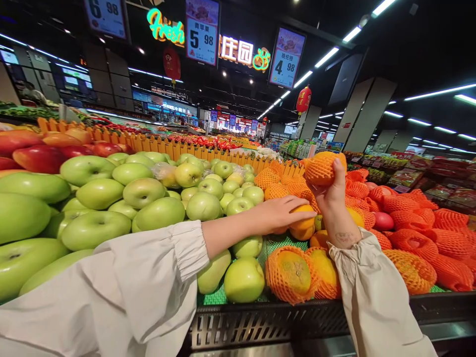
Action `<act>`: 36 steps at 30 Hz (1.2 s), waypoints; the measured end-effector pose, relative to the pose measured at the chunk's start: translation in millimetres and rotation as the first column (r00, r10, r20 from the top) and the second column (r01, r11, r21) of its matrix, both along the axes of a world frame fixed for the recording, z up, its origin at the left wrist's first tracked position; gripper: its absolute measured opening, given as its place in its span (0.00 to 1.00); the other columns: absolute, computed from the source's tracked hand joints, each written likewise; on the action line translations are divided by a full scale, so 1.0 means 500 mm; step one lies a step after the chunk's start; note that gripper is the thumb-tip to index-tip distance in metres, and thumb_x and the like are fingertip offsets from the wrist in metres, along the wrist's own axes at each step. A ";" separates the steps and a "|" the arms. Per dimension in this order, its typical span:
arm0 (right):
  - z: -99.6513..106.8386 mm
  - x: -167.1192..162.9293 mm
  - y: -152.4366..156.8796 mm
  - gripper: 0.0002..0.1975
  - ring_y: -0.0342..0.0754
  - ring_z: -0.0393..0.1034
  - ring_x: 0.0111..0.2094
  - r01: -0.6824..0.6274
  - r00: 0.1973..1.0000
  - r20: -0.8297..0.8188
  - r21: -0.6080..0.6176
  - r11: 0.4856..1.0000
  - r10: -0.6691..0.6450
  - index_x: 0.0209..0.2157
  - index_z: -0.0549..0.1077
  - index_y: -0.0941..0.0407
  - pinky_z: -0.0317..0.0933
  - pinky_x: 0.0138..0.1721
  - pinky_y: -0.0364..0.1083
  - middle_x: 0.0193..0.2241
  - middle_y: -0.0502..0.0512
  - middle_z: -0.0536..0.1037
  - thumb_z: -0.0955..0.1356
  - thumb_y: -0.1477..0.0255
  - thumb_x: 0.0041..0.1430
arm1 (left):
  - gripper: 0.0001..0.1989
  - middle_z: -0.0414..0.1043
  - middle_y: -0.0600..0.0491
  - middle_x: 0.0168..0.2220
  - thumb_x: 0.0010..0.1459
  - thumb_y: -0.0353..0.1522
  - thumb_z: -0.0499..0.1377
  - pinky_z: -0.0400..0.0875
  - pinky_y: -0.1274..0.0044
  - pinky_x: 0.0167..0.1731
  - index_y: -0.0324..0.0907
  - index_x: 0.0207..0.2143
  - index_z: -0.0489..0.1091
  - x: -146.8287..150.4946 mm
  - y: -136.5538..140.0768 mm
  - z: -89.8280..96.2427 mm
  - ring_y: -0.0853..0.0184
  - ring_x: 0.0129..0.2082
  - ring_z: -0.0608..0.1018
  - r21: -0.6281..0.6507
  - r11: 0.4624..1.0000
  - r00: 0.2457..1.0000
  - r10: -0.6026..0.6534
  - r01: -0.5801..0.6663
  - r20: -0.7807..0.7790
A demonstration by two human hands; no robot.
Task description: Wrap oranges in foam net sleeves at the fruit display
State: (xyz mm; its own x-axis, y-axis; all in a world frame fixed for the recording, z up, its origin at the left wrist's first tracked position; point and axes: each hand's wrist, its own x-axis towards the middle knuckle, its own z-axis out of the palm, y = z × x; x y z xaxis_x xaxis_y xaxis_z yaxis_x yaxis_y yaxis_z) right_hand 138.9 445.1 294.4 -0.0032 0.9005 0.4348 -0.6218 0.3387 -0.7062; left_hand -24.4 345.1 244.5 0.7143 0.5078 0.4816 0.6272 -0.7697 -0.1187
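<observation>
The fruit display stand [267, 322] is running its black slotted front edge along the lower part of the frame. On it, green apples [147, 193] are filling the left and centre, red-netted fruit [451, 240] is crowding the right, and a band of netted oranges [292, 275] is lying between them. Your pale sleeves [122, 282] are entering from the lower left and lower right corners.

Your right hand [330, 188], right of centre, is closing its grip around a netted orange [320, 169], holding it up above the heap with the thumb along its right side. Your left hand [280, 213], nearer the middle, is lying palm down with its fingers over a bare orange [302, 229] among the others. You are not showing your left thumb, so I cannot tell whether that grip is tightening on the fruit or only resting there.

By my judgement, you are in a handling step, with one orange raised and another under your touch. The next move is probably calling for a steady right wrist and gentle left fingers: the neighbouring oranges are sitting close enough to roll if you are dragging against them.
</observation>
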 end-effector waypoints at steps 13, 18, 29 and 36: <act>0.036 0.079 -0.051 0.26 0.62 0.72 0.48 -0.214 0.898 0.439 0.506 0.835 -0.036 0.33 0.74 0.52 0.70 0.47 0.56 0.37 0.58 0.77 0.78 0.53 0.34 | 0.32 0.51 0.39 0.64 0.66 0.29 0.53 0.55 0.57 0.66 0.45 0.70 0.48 -0.008 0.011 -0.007 0.51 0.65 0.59 0.131 0.926 0.738 0.191 -0.354 0.647; 0.038 0.067 -0.061 0.31 0.59 0.74 0.46 -0.669 0.242 0.955 0.292 0.683 -0.171 0.43 0.76 0.57 0.68 0.50 0.54 0.44 0.58 0.78 0.76 0.52 0.40 | 0.32 0.51 0.39 0.63 0.65 0.28 0.53 0.54 0.59 0.66 0.42 0.70 0.50 -0.008 0.013 -0.004 0.52 0.65 0.59 0.000 0.920 0.611 0.259 -0.391 0.748; 0.018 0.043 -0.057 0.41 0.52 0.71 0.34 -0.393 -0.408 0.913 -0.144 0.908 -0.032 0.46 0.68 0.55 0.64 0.34 0.48 0.37 0.56 0.76 0.78 0.46 0.35 | 0.33 0.52 0.40 0.62 0.64 0.27 0.55 0.55 0.58 0.66 0.43 0.69 0.51 -0.008 0.018 -0.004 0.52 0.64 0.60 -0.024 0.931 0.568 0.243 -0.365 0.787; 0.013 0.045 -0.049 0.34 0.48 0.69 0.34 -0.430 -0.363 0.931 -0.151 0.890 -0.018 0.37 0.72 0.56 0.63 0.34 0.46 0.36 0.55 0.75 0.79 0.48 0.34 | 0.32 0.52 0.40 0.63 0.65 0.28 0.55 0.53 0.61 0.67 0.40 0.69 0.51 -0.004 0.014 0.000 0.53 0.65 0.60 -0.018 0.932 0.571 0.238 -0.363 0.786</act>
